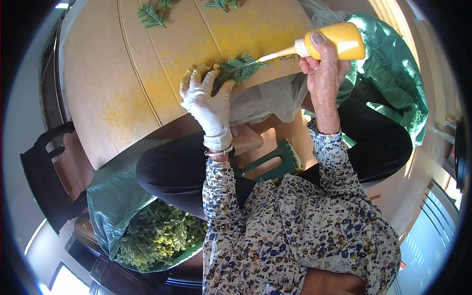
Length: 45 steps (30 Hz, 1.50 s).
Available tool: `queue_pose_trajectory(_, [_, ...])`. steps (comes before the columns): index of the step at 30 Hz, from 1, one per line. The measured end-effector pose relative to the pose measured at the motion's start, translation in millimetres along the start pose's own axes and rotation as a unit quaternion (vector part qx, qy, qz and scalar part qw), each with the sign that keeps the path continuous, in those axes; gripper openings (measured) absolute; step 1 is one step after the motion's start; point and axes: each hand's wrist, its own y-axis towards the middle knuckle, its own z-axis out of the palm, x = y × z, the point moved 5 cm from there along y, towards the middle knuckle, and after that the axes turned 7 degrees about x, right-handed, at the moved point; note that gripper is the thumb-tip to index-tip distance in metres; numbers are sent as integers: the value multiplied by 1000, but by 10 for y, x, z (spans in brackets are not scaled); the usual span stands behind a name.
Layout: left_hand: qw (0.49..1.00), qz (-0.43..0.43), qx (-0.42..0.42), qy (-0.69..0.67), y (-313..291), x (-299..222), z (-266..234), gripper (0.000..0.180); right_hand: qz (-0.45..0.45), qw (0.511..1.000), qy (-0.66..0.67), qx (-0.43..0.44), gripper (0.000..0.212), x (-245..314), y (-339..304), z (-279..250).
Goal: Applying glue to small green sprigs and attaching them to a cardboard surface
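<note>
My left hand [207, 101], in a white glove with yellow-stained fingertips, pinches the stem end of a green fir sprig [242, 68] near the edge of a cardboard sheet [182, 39]. Bare, my right hand [324, 69] is wrapped round a yellow squeeze bottle [339, 42] tipped on its side. Its long nozzle [275, 55] points left, and the tip meets or nearly meets the sprig's needles; I cannot tell which. Yellow specks and smears cover the cardboard around the sprig.
More fir sprigs [152, 15] lie at the cardboard's far side, with another sprig [222, 4] beside them. At the lower left a green sack [110, 196] holds many fir sprigs [162, 231]. Another green sack [393, 64] is at right. Clear plastic [270, 101] hangs below the cardboard edge.
</note>
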Motion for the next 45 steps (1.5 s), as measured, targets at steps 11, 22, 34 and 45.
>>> queue_pose_trajectory(11, [1000, 4, -7, 1, 5, -12, -20, 37, -6, 1000, 7, -27, 21, 45, 20, -121])
queue_pose_trajectory(22, [998, 13, 20, 53, -107, 150, 164, 24, -17, 996, 15, -89, 26, 39, 87, -591])
queue_pose_trajectory(34, [864, -59, -423, 269, -1399, 438, -2356, 19, 43, 992, 115, 34, 34, -225, 451, -578])
queue_pose_trajectory(45, [685, -460, -444, 350, -3581, 1275, -4161, 54, 123, 965, 182, 141, 24, -369, 296, -76])
